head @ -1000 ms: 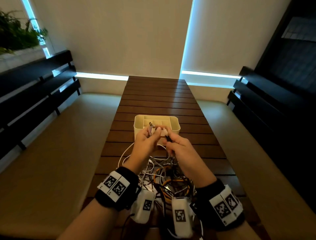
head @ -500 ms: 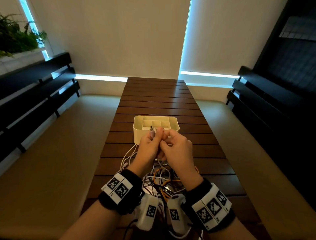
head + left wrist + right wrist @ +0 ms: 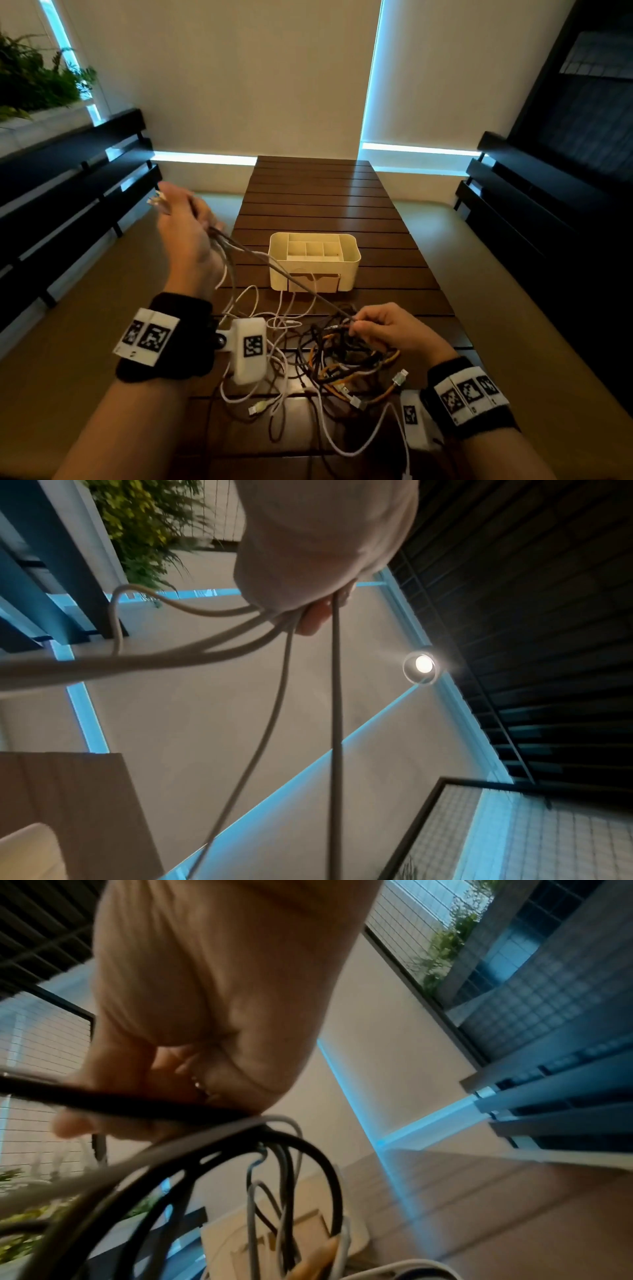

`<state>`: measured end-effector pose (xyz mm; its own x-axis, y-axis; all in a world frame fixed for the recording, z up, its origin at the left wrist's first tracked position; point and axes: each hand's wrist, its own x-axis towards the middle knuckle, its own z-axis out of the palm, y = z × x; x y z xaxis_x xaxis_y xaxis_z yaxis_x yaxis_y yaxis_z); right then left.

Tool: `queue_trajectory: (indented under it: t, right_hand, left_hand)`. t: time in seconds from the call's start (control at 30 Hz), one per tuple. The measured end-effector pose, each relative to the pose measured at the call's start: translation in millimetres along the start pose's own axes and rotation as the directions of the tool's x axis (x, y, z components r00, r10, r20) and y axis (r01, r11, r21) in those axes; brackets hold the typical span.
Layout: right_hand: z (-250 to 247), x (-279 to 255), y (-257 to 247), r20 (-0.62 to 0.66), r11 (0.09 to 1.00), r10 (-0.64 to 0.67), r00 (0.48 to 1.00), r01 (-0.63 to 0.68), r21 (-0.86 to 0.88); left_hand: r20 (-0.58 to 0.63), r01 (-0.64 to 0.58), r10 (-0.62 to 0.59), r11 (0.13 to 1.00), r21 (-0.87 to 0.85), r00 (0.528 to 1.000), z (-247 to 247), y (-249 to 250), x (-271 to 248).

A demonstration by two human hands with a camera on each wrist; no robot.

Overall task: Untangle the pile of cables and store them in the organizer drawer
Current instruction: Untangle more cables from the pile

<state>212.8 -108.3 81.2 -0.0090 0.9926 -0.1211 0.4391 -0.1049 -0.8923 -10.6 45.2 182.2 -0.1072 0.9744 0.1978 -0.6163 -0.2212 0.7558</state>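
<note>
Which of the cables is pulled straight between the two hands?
The grey cable: it runs taut from the raised left hand, across the front of the organizer, to the right hand. The white, black and orange cables lie slack.

We are holding our left hand (image 3: 186, 236) raised and out to the left, its back turned toward us; its fingers (image 3: 313, 620) are curling round several strands of cable (image 3: 284, 274), with plug ends sticking out past the fingertips; our left forearm is angling up from the lower left, wearing a black wristband (image 3: 164, 337). We are keeping our right hand (image 3: 387, 330) low and to the right, knuckles up; its thumb and fingers (image 3: 73, 1125) are pinching the cable's other stretch, so it is running taut between both hands; our right forearm is coming in from the lower right, also wearing a band (image 3: 471, 397).
</note>
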Motion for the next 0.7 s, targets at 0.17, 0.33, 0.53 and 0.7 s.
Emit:
queue_trajectory:
  t: [0.17, 0.33, 0.53, 0.7]
  right_hand:
    - [-6.6, 0.1, 36.1, 0.089, 0.957, 0.201, 0.976, -0.177, -0.228]
    - [-6.1, -8.8, 67.7, -0.072, 0.909, 0.224, 0.972, -0.235, -0.344]
    - [2.1, 3.5, 37.7, -0.257, 0.955, 0.064, 0.964, -0.134, -0.264]
    - [12.7, 9.8, 22.4, -0.295, 0.955, -0.076, 0.952, -0.016, -0.297]
  left_hand:
    - [-0.141, -0.202, 0.173, 0.953, -0.226, 0.975, -34.3, 7.5, 70.7]
    - [0.017, 0.05, -0.049, 0.989, -0.141, 0.999, -125.2, -48.6, 185.4]
    - [0.439, 0.029, -0.263, 0.881, 0.472, 0.859, -10.2, -25.2, -20.1]
    - [0.584, -0.148, -0.619, 0.609, 0.779, 0.525, -8.1, -92.2, -76.2]
